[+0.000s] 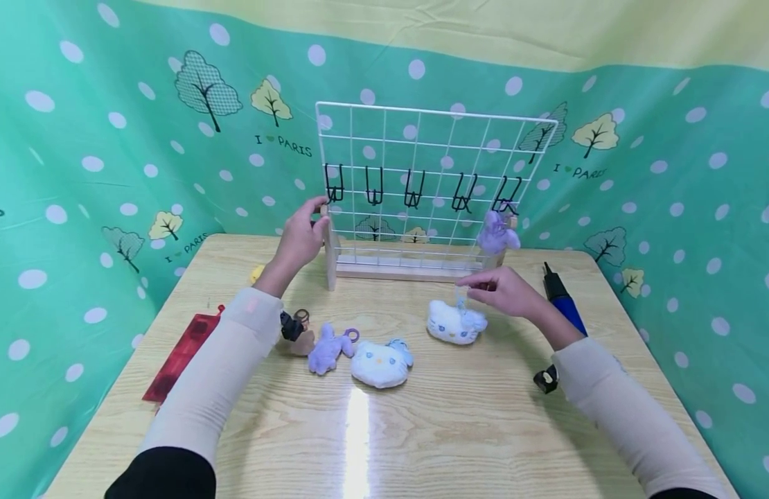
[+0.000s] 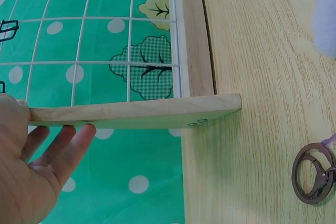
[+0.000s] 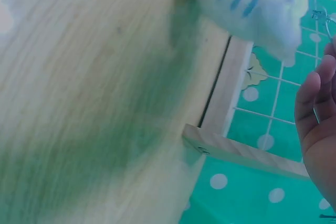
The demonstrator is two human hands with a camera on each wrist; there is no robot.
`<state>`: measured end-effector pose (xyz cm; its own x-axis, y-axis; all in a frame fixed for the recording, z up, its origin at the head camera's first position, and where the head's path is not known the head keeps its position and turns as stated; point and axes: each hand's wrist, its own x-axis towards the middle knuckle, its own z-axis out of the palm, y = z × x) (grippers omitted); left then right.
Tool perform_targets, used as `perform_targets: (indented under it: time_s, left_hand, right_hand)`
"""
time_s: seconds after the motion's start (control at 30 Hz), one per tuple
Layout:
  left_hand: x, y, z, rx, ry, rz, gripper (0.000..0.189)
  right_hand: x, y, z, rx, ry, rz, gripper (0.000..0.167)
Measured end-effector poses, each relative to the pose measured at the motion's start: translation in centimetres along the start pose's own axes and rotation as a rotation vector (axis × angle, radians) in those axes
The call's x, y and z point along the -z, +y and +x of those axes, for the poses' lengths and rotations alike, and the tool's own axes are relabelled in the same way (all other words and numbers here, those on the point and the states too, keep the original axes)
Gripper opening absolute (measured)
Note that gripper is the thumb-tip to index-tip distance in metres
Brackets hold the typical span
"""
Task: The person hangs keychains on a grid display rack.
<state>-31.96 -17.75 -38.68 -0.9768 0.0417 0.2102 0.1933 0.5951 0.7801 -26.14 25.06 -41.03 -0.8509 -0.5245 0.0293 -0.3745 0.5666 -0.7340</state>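
A white wire grid rack on a wooden stand (image 1: 409, 271) stands at the back of the table, with several black hooks along it. My left hand (image 1: 301, 239) grips the stand's left wooden upright (image 2: 142, 109), thumb on one side and fingers on the other in the left wrist view. My right hand (image 1: 501, 291) pinches the strap of a white cat-face plush keychain (image 1: 449, 324), which hangs in front of the rack's right part. In the right wrist view that plush is partly cut off above the table. A purple plush keychain (image 1: 498, 235) hangs from the rightmost hook.
Before the rack lie another white cat-face plush (image 1: 379, 365), a purple plush (image 1: 325, 351) with a ring, and a brown plush (image 1: 302, 342) partly behind the left wrist camera. A red pouch (image 1: 188, 353) lies left, a blue-and-black tool (image 1: 564, 301) right. Something yellow (image 1: 256, 274) shows beside the left wrist.
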Motion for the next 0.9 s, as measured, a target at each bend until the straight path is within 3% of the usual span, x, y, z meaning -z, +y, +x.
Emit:
perform_targets:
  time_s: [0.17,0.47,0.77,0.9]
  left_hand:
    - [0.0,0.0,0.0,0.003,0.006,-0.005,0.051]
    - [-0.2,0.0,0.0,0.001,0.0,-0.013,0.051]
    - [-0.2,0.1,0.0,0.0,0.006,-0.015,0.051]
    - [-0.2,0.1,0.0,-0.001,0.007,-0.012,0.051]
  right_hand:
    - [0.5,-1.1,0.2,0.01,0.029,-0.012,0.026]
    - [1.9,-5.9,-0.2,0.06,0.116,-0.003,0.026]
    - [2.9,-4.4,1.1,0.132,0.223,0.045,0.026]
    - [3.2,-4.5,1.3,0.126,0.245,0.06,0.027]
